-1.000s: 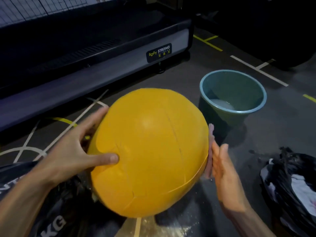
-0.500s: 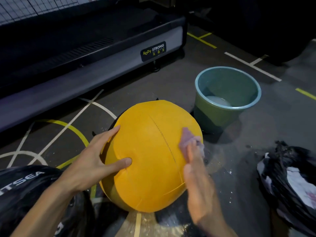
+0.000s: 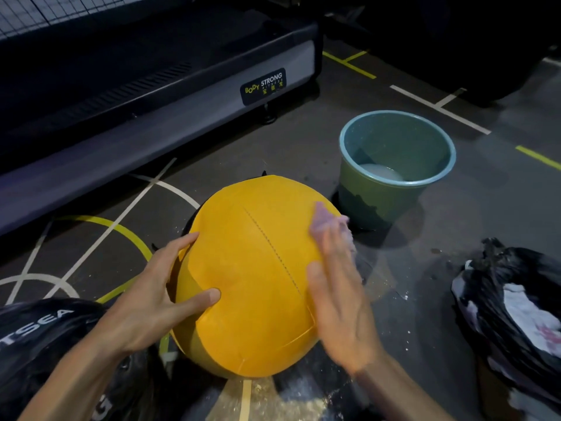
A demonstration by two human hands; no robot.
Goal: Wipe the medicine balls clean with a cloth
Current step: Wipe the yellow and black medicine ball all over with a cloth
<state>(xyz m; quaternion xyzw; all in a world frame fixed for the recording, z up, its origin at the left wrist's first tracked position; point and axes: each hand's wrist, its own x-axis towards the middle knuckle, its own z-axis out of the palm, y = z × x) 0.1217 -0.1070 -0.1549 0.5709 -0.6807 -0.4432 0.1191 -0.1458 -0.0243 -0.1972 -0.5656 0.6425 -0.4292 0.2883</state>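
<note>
A large yellow medicine ball with a stitched seam sits low over the floor in front of me. My left hand rests flat on its left side, fingers spread and thumb on the front. My right hand lies with straight fingers on the ball's right side and presses a pale pink cloth against it. The cloth pokes out beyond my fingertips near the ball's upper right.
A teal bucket holding some water stands just behind the ball to the right. A black medicine ball lies at my lower left. A black bag with rags sits at the right. A treadmill base runs across the back.
The ball has come down from chest height toward the floor. My right hand with the cloth moved from the ball's right edge onto its upper right face.
</note>
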